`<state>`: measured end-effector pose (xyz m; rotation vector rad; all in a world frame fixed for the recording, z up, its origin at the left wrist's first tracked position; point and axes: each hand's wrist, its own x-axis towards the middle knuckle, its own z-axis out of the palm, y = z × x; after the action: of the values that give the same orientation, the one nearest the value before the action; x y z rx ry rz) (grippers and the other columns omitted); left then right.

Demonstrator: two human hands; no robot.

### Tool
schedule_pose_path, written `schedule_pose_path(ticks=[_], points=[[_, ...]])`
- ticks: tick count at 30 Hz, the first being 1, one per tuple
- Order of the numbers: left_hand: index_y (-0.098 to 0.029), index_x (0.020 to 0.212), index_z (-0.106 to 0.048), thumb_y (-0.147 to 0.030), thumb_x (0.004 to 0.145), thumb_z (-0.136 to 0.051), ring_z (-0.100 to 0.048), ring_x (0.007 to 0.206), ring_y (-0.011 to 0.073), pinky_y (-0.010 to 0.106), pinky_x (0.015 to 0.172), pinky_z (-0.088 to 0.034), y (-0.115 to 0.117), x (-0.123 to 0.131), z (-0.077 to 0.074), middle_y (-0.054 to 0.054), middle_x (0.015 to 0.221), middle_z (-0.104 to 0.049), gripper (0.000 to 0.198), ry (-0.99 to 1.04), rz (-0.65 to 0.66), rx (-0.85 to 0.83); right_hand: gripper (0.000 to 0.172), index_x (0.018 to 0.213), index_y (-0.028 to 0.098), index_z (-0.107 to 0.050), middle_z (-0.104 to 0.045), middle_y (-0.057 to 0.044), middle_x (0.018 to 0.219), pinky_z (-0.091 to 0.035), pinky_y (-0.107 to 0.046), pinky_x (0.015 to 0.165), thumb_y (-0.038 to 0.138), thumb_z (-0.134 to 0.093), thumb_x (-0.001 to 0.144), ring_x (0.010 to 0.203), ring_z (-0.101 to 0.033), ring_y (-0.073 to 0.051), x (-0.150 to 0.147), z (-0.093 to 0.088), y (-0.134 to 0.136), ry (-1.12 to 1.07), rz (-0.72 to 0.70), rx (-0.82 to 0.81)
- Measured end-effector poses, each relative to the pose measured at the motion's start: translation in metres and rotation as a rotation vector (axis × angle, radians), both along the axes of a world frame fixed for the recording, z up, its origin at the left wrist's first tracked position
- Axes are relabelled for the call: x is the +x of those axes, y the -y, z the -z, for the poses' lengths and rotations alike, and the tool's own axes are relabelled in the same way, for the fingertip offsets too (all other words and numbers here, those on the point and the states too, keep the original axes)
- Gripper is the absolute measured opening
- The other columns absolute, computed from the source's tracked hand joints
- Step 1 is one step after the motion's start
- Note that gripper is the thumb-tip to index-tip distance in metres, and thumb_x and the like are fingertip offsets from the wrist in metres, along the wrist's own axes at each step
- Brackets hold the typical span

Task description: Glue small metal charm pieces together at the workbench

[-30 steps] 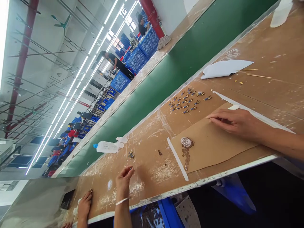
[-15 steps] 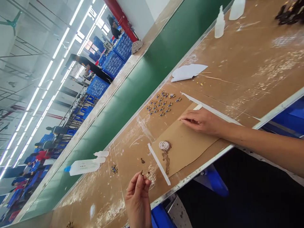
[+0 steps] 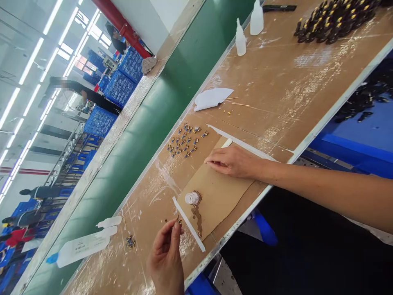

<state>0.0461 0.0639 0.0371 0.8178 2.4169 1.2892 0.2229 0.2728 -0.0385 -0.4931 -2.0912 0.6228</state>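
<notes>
My left hand [image 3: 167,254] is closed in a pinch, near the table's front edge. A tiny dark piece [image 3: 178,220] sticks up from its fingertips, too small to name exactly. My right hand [image 3: 229,161] rests over the brown cardboard sheet [image 3: 224,194], thumb and fingers pressed together; what they hold, if anything, is hidden. Just beyond it on the sheet lies a small white piece [image 3: 227,142]. Between the hands sits a small round pot of whitish stuff [image 3: 192,198], with a wet brown stain beside it. Several small blue-and-gold pieces [image 3: 186,141] stand in rows behind the sheet.
Plastic bottles [image 3: 82,248] lie at the left, near a small heap of blue-and-gold pieces [image 3: 130,241]. White dropper bottles [image 3: 241,39] and many dark pieces with yellow tips [image 3: 334,20] stand farther right. A white paper [image 3: 213,98] lies by the green divider [image 3: 172,94].
The view has swung to the right, so the table's things sit farther left in the picture. My left hand has turned slightly, still pinching the tiny piece. My right hand keeps its pinch over the sheet.
</notes>
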Motion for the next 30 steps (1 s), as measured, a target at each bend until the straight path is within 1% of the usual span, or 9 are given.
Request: schedule_pose_path(ticks=[3,8,10,13,15,17,21,26,30], points=[[-0.019,0.080,-0.070,-0.047,0.056,-0.075,-0.062,0.072,0.0146,0.023,0.069,-0.051,-0.013,-0.003,-0.002,0.004,0.079,-0.069,0.037,-0.060,0.065,-0.054,0.021,0.087,0.014,-0.062,-0.062,-0.004,0.077,-0.039,-0.022,0.063,0.019,-0.041,0.089,0.066,-0.054,-0.010,0.001,-0.001,0.000,0.021,-0.003,0.005],[-0.018,0.078,-0.070,-0.046,0.058,-0.073,-0.060,0.067,0.0139,0.023,0.064,-0.049,-0.033,-0.001,-0.006,0.003,0.074,-0.067,0.035,-0.142,0.123,-0.105,0.025,0.086,0.014,-0.062,-0.062,-0.005,0.078,-0.039,-0.023,0.063,0.019,-0.038,0.090,0.068,-0.054,-0.011,0.002,-0.004,-0.001,0.042,-0.004,0.026],[-0.017,0.077,-0.070,-0.043,0.058,-0.075,-0.058,0.064,0.0122,0.022,0.062,-0.048,-0.039,0.003,-0.009,0.002,0.069,-0.066,0.032,-0.055,0.118,-0.061,0.026,0.086,0.014,-0.062,-0.062,-0.005,0.079,-0.039,-0.023,0.064,0.019,-0.037,0.091,0.069,-0.054,-0.012,0.003,-0.006,-0.001,0.051,-0.003,0.027],[-0.016,0.072,-0.068,-0.037,0.055,-0.079,-0.055,0.059,0.0087,0.020,0.060,-0.048,-0.043,0.006,-0.012,-0.001,0.063,-0.061,0.029,0.254,0.082,0.111,0.026,0.086,0.013,-0.063,-0.062,-0.005,0.078,-0.038,-0.023,0.063,0.019,-0.038,0.091,0.069,-0.054,-0.012,0.004,-0.007,-0.001,0.065,0.011,0.043],[-0.015,0.069,-0.066,-0.031,0.054,-0.080,-0.053,0.057,0.0068,0.020,0.060,-0.049,-0.042,0.005,-0.013,-0.001,0.064,-0.059,0.026,0.450,0.057,0.199,0.026,0.086,0.013,-0.063,-0.062,-0.005,0.076,-0.037,-0.023,0.061,0.019,-0.038,0.091,0.066,-0.053,-0.011,0.004,-0.006,0.000,0.065,0.024,0.060],[-0.014,0.069,-0.065,-0.027,0.055,-0.080,-0.052,0.057,0.0053,0.020,0.062,-0.050,-0.039,0.004,-0.013,-0.002,0.066,-0.057,0.023,0.560,0.022,0.247,0.025,0.086,0.014,-0.063,-0.061,-0.004,0.076,-0.036,-0.023,0.060,0.019,-0.039,0.091,0.065,-0.052,-0.011,0.004,-0.005,0.000,0.056,0.026,0.058],[-0.015,0.071,-0.065,-0.024,0.058,-0.079,-0.051,0.058,0.0037,0.020,0.066,-0.051,-0.032,0.003,-0.012,-0.002,0.069,-0.055,0.021,0.646,-0.034,0.311,0.023,0.085,0.014,-0.062,-0.061,-0.004,0.075,-0.036,-0.022,0.061,0.020,-0.040,0.090,0.064,-0.051,-0.010,0.002,-0.001,0.000,0.029,0.017,0.048],[-0.016,0.074,-0.064,-0.024,0.060,-0.078,-0.052,0.060,0.0031,0.019,0.068,-0.052,-0.023,0.004,-0.011,-0.003,0.072,-0.056,0.021,0.670,-0.034,0.337,0.023,0.085,0.015,-0.062,-0.061,-0.003,0.075,-0.036,-0.022,0.060,0.020,-0.040,0.089,0.064,-0.050,-0.010,0.001,0.001,-0.001,0.021,0.041,0.067],[-0.017,0.073,-0.065,-0.026,0.054,-0.082,-0.055,0.060,0.0031,0.017,0.068,-0.053,-0.013,0.006,-0.008,-0.003,0.072,-0.059,0.028,0.686,-0.087,0.371,0.024,0.086,0.015,-0.062,-0.062,-0.003,0.076,-0.037,-0.022,0.061,0.020,-0.040,0.090,0.064,-0.052,-0.010,0.001,0.000,0.001,0.011,0.034,0.060]])
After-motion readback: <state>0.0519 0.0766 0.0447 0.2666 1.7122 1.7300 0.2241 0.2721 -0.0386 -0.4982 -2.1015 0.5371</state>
